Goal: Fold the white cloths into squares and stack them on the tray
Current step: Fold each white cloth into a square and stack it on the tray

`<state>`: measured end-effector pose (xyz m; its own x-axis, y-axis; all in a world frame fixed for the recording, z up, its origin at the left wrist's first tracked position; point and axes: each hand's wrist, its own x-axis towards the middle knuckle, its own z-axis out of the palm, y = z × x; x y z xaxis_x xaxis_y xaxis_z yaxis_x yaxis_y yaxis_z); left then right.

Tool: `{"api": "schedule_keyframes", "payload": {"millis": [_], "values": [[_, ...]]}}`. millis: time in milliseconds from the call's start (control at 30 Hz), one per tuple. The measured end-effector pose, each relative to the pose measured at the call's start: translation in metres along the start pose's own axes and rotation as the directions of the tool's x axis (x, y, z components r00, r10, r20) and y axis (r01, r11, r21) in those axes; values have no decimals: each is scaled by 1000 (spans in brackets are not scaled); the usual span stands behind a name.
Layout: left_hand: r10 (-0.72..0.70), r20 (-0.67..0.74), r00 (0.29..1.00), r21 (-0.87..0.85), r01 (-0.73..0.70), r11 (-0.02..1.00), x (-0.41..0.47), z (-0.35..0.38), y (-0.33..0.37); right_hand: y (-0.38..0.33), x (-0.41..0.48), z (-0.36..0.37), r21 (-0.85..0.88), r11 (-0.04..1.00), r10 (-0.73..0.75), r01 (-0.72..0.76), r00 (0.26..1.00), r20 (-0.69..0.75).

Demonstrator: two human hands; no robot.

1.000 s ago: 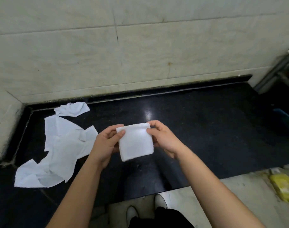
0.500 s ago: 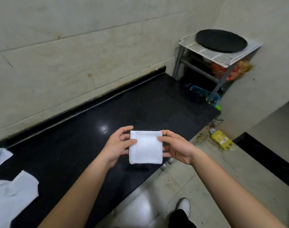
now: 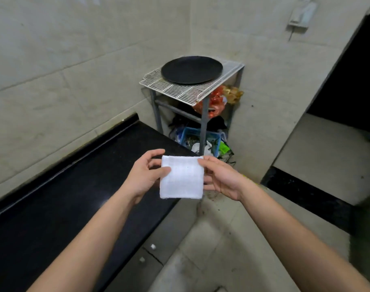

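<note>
Left hand (image 3: 144, 178) and right hand (image 3: 222, 180) pinch the folded white square cloth (image 3: 182, 180) by its sides, in the air. Keep it flat and lay it centred on the round black tray (image 3: 191, 69) upon the white wire rack (image 3: 179, 90)

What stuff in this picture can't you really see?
1. Head view: the fingers of the left hand and right hand behind the folded cloth, which hides them.
2. Head view: what is in the blue basket under the rack. A rack leg crosses it and the jumble is too small.
3. Head view: the grey wall box, blurred and cut off by the top edge.
4. Head view: the white specks on the floor, too small.
</note>
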<state>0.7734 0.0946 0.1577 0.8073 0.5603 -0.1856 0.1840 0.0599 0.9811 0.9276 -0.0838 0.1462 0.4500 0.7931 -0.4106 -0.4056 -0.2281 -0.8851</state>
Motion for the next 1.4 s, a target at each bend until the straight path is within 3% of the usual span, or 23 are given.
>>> {"api": "schedule_keyframes", "payload": {"millis": [400,767,900,1167,1400], "values": [[64,-69,996,32,-62,998,123,99,57,-97,68,-128,-100,989,-112,107,993,-45],[186,-249,950,13,-188,982,313,117,99,-222,230,-193,-369,910,-247,188,962,-119],[211,-323,923,54,-204,977,380,106,126,-277,298,-201,-522,821,-337,234,935,-111],[64,-477,877,-27,-88,996,479,83,150,-331,415,-203,-600,765,-314,234,949,-30],[-118,-608,785,-87,81,993,550,59,146,-348,521,-195,-613,760,-235,219,970,54]]}}
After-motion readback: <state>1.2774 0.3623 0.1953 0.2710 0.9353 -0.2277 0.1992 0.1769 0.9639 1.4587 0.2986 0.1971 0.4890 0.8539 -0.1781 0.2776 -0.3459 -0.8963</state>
